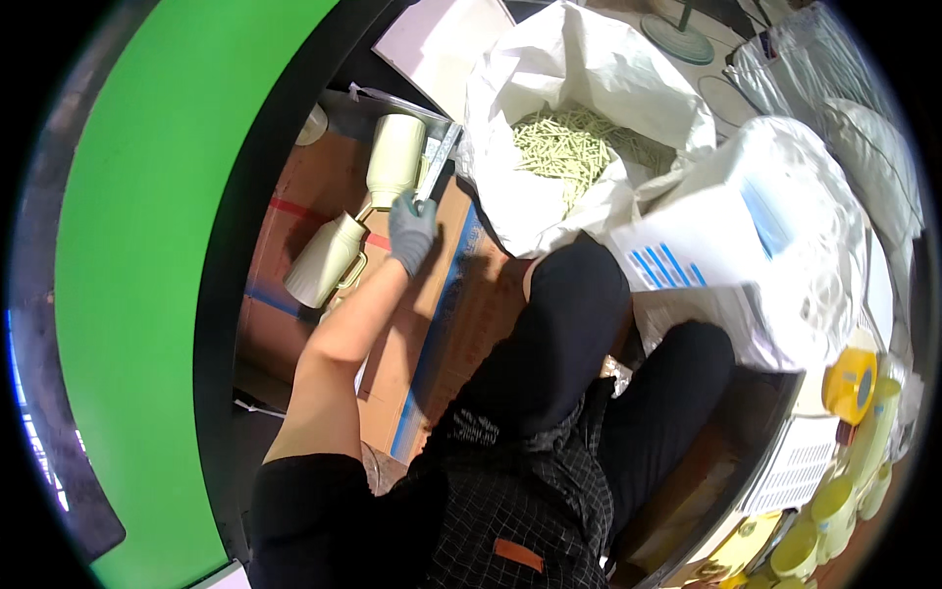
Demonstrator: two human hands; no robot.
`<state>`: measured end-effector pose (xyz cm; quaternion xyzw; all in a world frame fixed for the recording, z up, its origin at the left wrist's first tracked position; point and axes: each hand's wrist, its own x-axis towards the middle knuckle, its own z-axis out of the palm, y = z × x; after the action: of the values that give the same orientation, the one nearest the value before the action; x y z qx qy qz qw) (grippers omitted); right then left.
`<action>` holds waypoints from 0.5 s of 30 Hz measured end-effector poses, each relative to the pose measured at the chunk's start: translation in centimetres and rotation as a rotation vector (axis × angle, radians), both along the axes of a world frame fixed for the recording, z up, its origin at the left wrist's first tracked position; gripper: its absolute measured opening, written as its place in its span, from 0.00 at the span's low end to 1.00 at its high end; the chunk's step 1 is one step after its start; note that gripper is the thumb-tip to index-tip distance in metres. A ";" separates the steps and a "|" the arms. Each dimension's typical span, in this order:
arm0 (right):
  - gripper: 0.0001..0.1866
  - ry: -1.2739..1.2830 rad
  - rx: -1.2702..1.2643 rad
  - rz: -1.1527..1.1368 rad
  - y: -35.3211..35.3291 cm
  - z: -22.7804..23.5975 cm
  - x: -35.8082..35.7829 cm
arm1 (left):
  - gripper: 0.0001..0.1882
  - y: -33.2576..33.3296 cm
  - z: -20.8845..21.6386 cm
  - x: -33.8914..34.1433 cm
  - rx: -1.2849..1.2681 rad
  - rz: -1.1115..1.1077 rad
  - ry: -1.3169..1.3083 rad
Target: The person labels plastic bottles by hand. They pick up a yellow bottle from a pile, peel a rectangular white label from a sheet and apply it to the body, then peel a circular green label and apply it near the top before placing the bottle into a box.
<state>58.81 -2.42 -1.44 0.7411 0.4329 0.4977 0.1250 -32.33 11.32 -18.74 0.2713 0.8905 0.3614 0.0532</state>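
My left hand (412, 234), in a grey glove with green fingertips, is at the lower end of a pale yellow jug (396, 157), its fingers closed beside the handle. The exact grip is partly hidden by the hand. A second pale yellow jug (329, 260) lies tilted just left of my wrist, its handle facing my forearm. Under both lies brown cardboard (392, 344) with blue and red stripes. My right hand is out of view.
Ahead stands a white sack (500, 118) holding many small pale green sticks. Right of it is a clear plastic bag (814, 245) of white pieces. A green conveyor belt (147, 245) with a black edge curves along the left. Yellow parts (834, 506) and a white basket (793, 463) sit lower right.
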 end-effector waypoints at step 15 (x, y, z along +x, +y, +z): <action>0.28 0.878 -0.560 0.776 15.7 3.8 -30.6 | 0.37 -5.6 -4.5 -20.7 -0.418 0.248 0.346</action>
<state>28.18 13.27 2.37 0.6047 0.7935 0.0256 -0.0641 -53.05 5.68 -23.23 0.2010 0.9678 0.1223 -0.0891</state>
